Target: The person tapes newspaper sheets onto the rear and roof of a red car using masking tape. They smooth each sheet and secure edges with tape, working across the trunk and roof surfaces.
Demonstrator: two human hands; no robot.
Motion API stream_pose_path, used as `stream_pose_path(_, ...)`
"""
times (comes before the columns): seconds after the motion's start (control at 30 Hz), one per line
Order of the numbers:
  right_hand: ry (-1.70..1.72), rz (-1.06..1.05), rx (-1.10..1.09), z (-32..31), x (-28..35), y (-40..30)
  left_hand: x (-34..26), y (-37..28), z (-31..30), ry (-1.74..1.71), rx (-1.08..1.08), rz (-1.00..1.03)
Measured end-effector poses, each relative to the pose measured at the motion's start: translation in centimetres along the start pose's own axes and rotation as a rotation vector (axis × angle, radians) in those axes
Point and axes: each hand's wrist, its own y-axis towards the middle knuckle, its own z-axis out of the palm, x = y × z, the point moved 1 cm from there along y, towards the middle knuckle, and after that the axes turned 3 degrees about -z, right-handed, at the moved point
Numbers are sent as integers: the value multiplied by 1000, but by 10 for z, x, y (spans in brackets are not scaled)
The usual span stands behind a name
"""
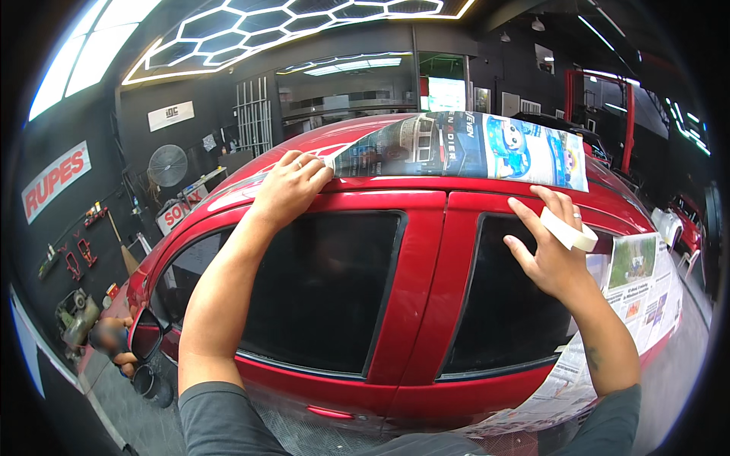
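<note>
A printed newspaper sheet (422, 149) lies over the near edge of a red car's roof (274, 145). My left hand (296, 183), a ring on one finger, holds the sheet's near left corner against the roof edge; its thumb is hidden. To the right, my right hand (548, 236) is raised with fingers spread, just below the sheet's near right corner. A roll of masking tape (583, 239) hangs around its fingers. Dark side windows (325, 285) of the car lie below and between my arms.
More newspaper (639, 302) covers the car's side at the right. At the lower left, a person (111, 336) is low beside the side mirror (147, 335), near a black bucket (144, 381). A fan (167, 165) and a broom (128, 259) stand along the dark wall.
</note>
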Motion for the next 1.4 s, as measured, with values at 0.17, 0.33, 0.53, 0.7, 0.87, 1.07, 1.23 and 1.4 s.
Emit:
stream_pose_path(0.17, 62, -83, -19, 10, 25, 25, 2, 5, 2, 102, 120, 99)
stream_pose_path(0.33, 131, -192, -48, 31, 65, 76, 10, 14, 1, 218, 72, 194)
stream_pose_path(0.53, 285, -176, -131, 42, 100, 124, 23, 59, -55, 273, 164, 298)
stream_pose_path(0.7, 381, -26, -259, 45, 117, 153, 20, 97, -109, 397, 127, 356)
stream_pose_path(0.87, 552, 122, -373, 46, 114, 156, 10, 120, -138, 390, 62, 367)
stream_pose_path(1.07, 566, 30, -558, -12, 80, 153, 10, 150, -195, 327, -283, 396)
stream_pose_path(1.23, 807, 416, -602, -138, 36, 140, 55, 156, -226, -200, -338, -88)
stream_pose_path(1.4, 810, 501, -1292, -250, -103, 70, 8, 191, -262, -139, -433, -45)
